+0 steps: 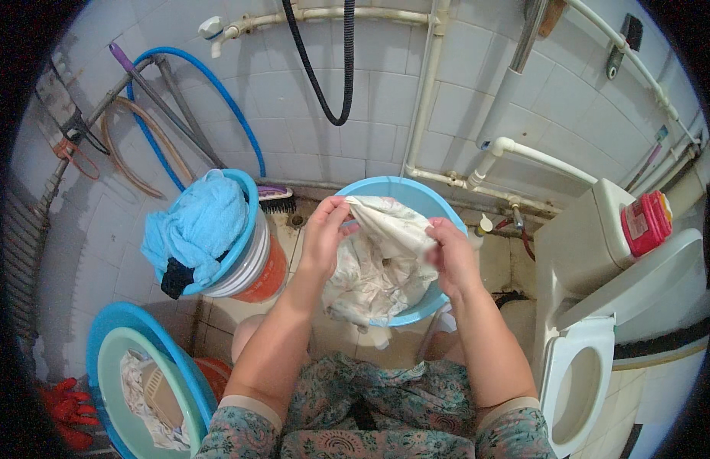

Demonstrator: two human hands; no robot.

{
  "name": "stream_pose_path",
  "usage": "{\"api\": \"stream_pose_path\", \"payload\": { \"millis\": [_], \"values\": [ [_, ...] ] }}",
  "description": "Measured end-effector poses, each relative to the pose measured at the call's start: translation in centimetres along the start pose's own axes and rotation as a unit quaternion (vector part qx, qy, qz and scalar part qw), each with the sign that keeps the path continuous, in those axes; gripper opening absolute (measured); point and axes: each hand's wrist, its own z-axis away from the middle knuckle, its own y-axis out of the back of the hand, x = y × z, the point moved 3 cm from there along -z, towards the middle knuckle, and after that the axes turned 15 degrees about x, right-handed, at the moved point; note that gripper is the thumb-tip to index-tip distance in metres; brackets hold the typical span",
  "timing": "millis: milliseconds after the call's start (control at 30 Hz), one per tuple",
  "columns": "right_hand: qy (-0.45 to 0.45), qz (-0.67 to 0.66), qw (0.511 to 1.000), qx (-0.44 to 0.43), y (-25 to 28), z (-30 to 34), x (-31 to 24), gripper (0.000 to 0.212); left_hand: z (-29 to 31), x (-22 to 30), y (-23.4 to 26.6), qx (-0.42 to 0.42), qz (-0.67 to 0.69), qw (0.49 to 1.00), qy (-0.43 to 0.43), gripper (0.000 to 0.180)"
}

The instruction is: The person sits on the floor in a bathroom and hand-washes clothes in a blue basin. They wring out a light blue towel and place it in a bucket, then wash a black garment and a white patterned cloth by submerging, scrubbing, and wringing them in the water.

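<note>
A pale, cream-coloured cloth with a faint print (389, 222) is stretched between my two hands above a light blue basin (439, 197). Its lower part lies bunched in the basin and hangs over the near rim. My left hand (324, 236) pinches the cloth's upper left edge between thumb and fingers. On the other side, my right hand (451, 256) grips the right edge with its fingers closed. The cloth's kind, garment or sheet, cannot be made out. Folds hide most of the inside of the basin.
To the left, a blue towel (202, 222) heaps over a basin on a bucket (263, 268). Nearer, a green basin (114, 344) with cloth sits inside a blue one, beside red gloves (68, 409). A toilet (580, 375) stands right. A scrub brush (277, 200) lies by the wall.
</note>
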Motion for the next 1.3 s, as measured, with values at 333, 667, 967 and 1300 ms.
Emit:
{"api": "stream_pose_path", "payload": {
  "millis": [333, 667, 967, 1300],
  "values": [
    [0.254, 0.251, 0.931, -0.081, -2.1, 0.0, 1.6, 0.031, 1.1, -1.4, -0.3, -0.180, 0.040, 0.975, 0.121, 0.014],
    [-0.018, -0.100, 0.990, -0.100, -2.5, 0.2, 1.0, 0.029, 1.2, 0.1, 0.2, -0.020, -0.301, 0.910, -0.286, 0.029],
    [-0.099, -0.185, 0.969, -0.129, -2.7, 0.9, 0.8, 0.025, 4.3, 1.6, -2.7, -0.137, -0.415, 0.732, -0.522, 0.017],
    [0.200, 0.173, 0.964, 0.003, -1.7, -0.6, 1.1, 0.017, 1.2, -0.2, 0.2, -0.046, 0.198, 0.976, 0.080, 0.013]
  ]
}}
